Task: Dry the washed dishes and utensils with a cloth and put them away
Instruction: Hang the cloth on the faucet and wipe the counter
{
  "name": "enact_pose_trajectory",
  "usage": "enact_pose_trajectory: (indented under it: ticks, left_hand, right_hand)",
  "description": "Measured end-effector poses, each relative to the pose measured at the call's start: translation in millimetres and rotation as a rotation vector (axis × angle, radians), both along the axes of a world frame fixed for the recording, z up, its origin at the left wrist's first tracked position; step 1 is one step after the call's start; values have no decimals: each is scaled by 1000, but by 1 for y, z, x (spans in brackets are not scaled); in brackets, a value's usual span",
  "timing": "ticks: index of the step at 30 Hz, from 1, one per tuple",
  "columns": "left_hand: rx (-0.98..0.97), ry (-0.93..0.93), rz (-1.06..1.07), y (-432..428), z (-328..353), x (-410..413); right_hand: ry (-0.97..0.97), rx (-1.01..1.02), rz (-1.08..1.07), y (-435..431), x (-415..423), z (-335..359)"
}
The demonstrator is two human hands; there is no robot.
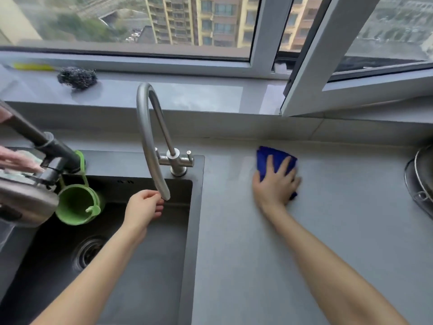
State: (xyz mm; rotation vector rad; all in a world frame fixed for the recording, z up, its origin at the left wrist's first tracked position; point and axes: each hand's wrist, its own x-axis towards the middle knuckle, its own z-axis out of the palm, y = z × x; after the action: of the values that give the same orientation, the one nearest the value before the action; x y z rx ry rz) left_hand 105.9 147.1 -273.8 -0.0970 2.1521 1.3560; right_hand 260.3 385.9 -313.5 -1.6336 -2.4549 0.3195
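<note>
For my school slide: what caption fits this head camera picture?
Right hand presses a blue cloth flat on the counter while the left hand holds the tap spout.

A dark sink (140, 266) fills the lower left of the frame, its drain (87, 253) near the bottom left. A curved steel tap (150, 139) rises from the sink's back rim at center. A green cup (76, 207) hangs at the left over the basin, beside a dark faucet (49, 146) and a steel vessel (23, 202) (only partly in frame). On the sill (164, 95) at upper left lie a black scourer (77, 77) and a yellow-green item (32, 66), too blurred to identify. The grey counter (339, 219) spreads right. An open window (328, 73) stands at upper right.
</note>
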Motion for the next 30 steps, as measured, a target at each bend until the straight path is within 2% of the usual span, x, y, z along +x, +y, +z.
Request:
enact_pose_trajectory:
  ticks: [3,6,8,11,13,14,15,16,19,21,23,24,26,28,30]
  left_hand:
    - [-5,1,42,-4,1,-4]
    - [-21,2,75,-9,5,-7]
    - [-33,4,67,-14,9,-6]
    - [-54,15,36,-24,16,1]
    - [-65,14,-2,-33,18,8]
    - [-66,12,-22,-39,18,12]
    - [-63,13,-43,-43,18,15]
    - [-56,18,-62,-48,18,19]
    - [-37,26,-102,-65,19,31]
    - [-25,15,-115,-79,17,45]
    - [-7,4,-129,-92,16,61]
    - [-2,0,-138,-97,16,70]
    - [-1,-1,-157,-104,20,85]
    - [-3,16,-182,-105,24,96]
    - [1,39,-221,-100,31,106]
  right_hand:
    - [-77,43,464,-71,-58,-4]
    - [-88,16,625,-90,-68,5]
    - [-45,29,778,-106,-36,0]
    - [-29,15,1170,-147,46,-6]
    - [-39,5,1439,-136,85,-5]
    - [-39,54,1489,-114,96,-5]
    - [-46,81,1425,-88,107,-7]
    - [-46,79,1249,-62,122,-7]
    - [-26,50,389,-23,191,-3]
    - [-41,14,-129,-49,231,0]
    - [-19,-54,-432,-102,244,3]
    - [-4,-91,-485,-132,242,3]
    - [-17,-111,-426,-195,228,-1]
    - [-31,-41,-206,-253,204,-6]
    - [-69,4,157,-297,180,-3]
